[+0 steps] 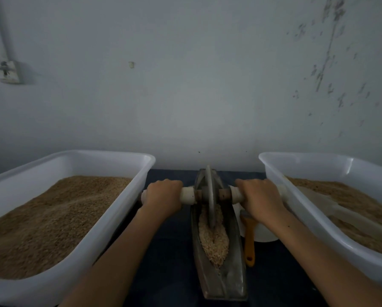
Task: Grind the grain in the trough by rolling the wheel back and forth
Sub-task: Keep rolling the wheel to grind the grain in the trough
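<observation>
A long, boat-shaped metal trough (234,262) lies lengthwise in front of me on a dark cloth. Pale crushed grain (214,242) fills its groove. A thin metal wheel (210,196) stands upright in the groove toward the far end, on an axle with white handles (188,195) on both sides. My left hand (163,194) grips the left handle. My right hand (259,198) grips the right handle. Both wrists are level with the axle.
A white tub (74,247) heaped with brown grain sits at the left, a second white tub (307,216) with grain and a pale scoop at the right. A yellow-handled brush (249,240) lies on a white dish beside the trough. The wall is close behind.
</observation>
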